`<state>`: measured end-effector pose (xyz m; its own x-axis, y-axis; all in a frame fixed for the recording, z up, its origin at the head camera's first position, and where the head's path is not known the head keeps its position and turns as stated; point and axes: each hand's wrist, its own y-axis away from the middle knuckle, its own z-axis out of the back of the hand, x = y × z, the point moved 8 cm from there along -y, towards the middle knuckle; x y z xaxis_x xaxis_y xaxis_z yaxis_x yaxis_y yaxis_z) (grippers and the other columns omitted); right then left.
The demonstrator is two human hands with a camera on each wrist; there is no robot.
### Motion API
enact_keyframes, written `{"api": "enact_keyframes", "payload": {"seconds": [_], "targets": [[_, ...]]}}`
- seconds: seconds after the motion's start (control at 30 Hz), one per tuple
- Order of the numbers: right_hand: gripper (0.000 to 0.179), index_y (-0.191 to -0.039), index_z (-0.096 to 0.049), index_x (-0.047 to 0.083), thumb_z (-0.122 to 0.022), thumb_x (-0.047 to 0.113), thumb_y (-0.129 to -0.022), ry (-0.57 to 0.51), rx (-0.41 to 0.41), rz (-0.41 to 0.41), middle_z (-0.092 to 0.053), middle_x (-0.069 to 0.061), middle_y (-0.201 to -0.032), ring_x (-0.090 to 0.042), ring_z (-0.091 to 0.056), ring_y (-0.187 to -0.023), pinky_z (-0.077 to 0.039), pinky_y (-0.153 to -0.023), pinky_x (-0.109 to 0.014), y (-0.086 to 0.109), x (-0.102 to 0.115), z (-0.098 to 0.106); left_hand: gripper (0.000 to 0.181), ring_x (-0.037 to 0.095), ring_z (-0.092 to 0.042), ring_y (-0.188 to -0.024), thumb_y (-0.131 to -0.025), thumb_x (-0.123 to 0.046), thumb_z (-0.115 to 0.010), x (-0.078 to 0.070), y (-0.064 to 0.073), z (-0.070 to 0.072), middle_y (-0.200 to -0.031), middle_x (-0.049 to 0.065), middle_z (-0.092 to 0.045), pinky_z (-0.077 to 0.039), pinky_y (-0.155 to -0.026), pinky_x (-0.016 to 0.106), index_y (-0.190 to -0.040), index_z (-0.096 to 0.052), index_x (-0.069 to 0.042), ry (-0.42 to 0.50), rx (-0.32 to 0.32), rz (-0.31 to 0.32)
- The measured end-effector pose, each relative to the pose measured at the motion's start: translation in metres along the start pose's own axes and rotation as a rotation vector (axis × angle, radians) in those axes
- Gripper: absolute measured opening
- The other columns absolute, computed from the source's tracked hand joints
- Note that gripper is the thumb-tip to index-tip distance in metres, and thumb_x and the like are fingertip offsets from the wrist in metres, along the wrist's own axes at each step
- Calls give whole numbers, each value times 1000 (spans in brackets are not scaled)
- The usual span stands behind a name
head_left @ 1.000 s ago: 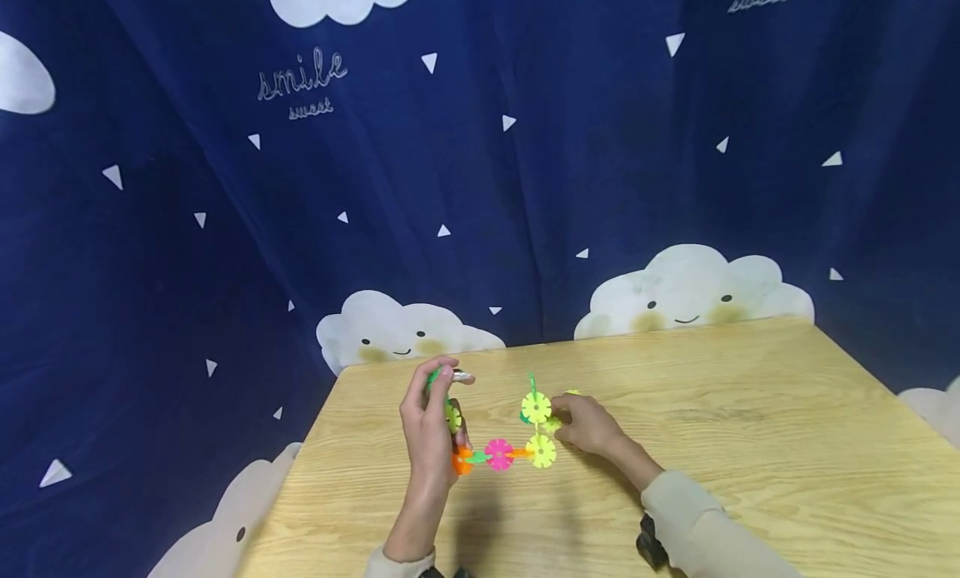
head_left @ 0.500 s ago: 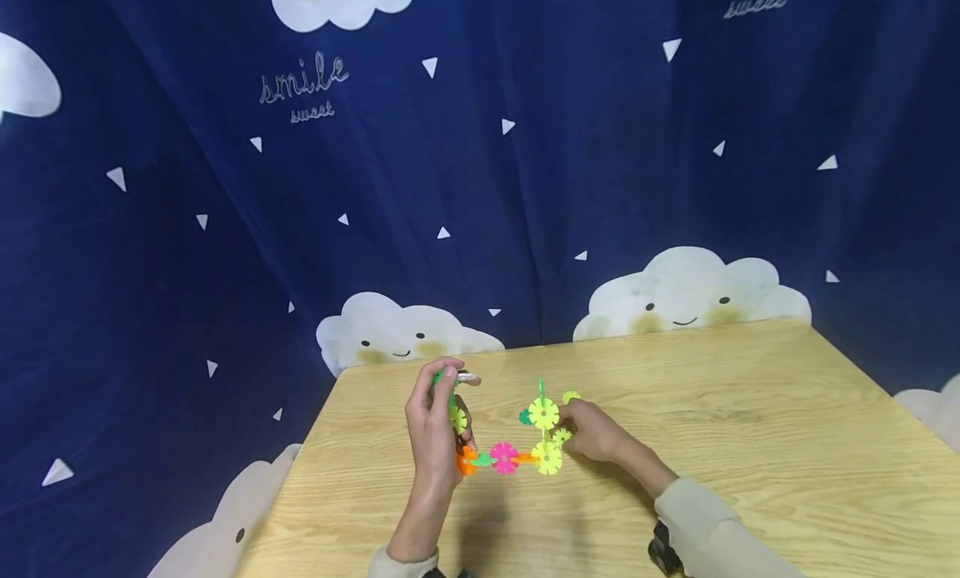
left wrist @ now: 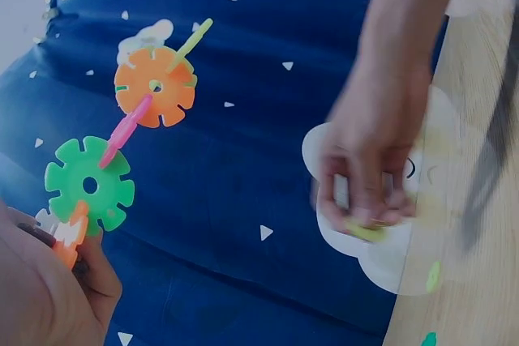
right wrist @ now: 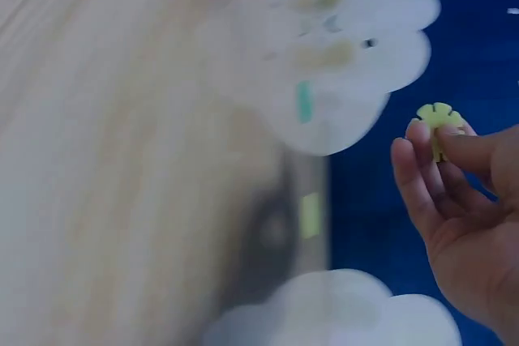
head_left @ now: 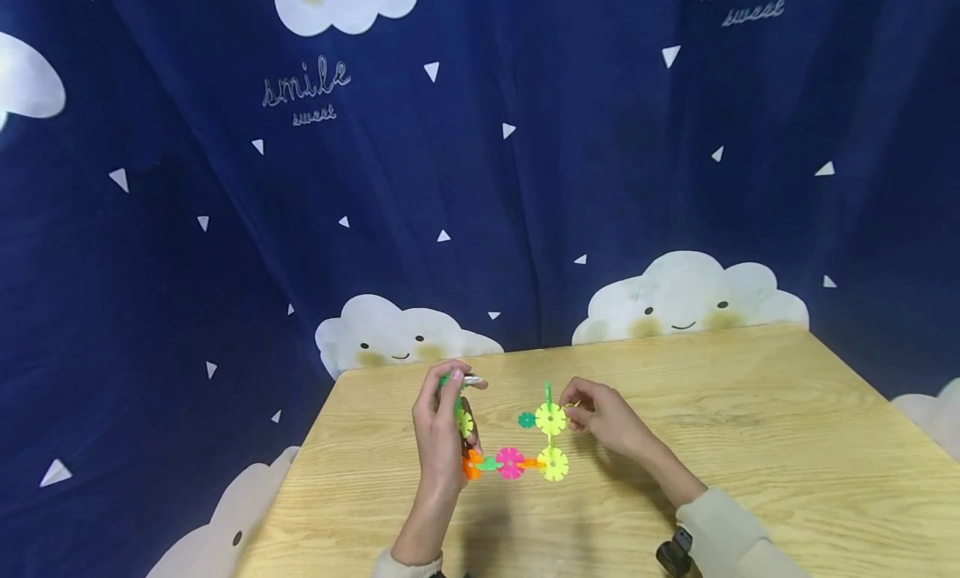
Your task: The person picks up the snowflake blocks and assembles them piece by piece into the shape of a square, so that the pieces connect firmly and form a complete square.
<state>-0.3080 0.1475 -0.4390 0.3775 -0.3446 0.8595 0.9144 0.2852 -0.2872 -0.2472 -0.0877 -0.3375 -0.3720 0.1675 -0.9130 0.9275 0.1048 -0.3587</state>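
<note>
My left hand (head_left: 437,436) grips one end of a chain of slotted plastic discs, raised above the table. An orange disc (head_left: 472,465), a pink disc (head_left: 511,463) and a yellow disc (head_left: 553,465) run along its lower side, with another yellow disc (head_left: 551,419) above at the right. In the left wrist view, a green disc (left wrist: 66,177) of the chain shows beside my left hand. My right hand (head_left: 611,418) pinches a loose yellow disc (right wrist: 438,116) between thumb and fingertips, just right of the chain. My left fingers partly cover the chain's left side.
A teal disc (head_left: 527,421) appears behind the chain, apparently on the wooden table (head_left: 750,411). In the right wrist view, a blurred teal piece (right wrist: 305,101) and a yellow piece (right wrist: 310,215) lie near the table's edge. A blue curtain (head_left: 480,170) hangs behind.
My right hand has picked up a yellow disc from the table and raised it, drifting slightly right. My left hand and the chain have shifted a little right in view.
</note>
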Motion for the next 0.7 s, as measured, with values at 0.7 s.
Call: {"api": "enact_keyframes", "payload": {"seconds": [0.7], "targets": [[14, -105, -64, -3, -72, -6, -94, -321, -457, 364, -67, -7, -91, -17, -69, -82, -60, -76, -22, 25, 144, 36, 21, 11, -39, -36, -107, -30, -58, 2, 6, -15, -96, 15, -72, -39, -31, 19, -112, -66, -11, -16, 9, 2]]}}
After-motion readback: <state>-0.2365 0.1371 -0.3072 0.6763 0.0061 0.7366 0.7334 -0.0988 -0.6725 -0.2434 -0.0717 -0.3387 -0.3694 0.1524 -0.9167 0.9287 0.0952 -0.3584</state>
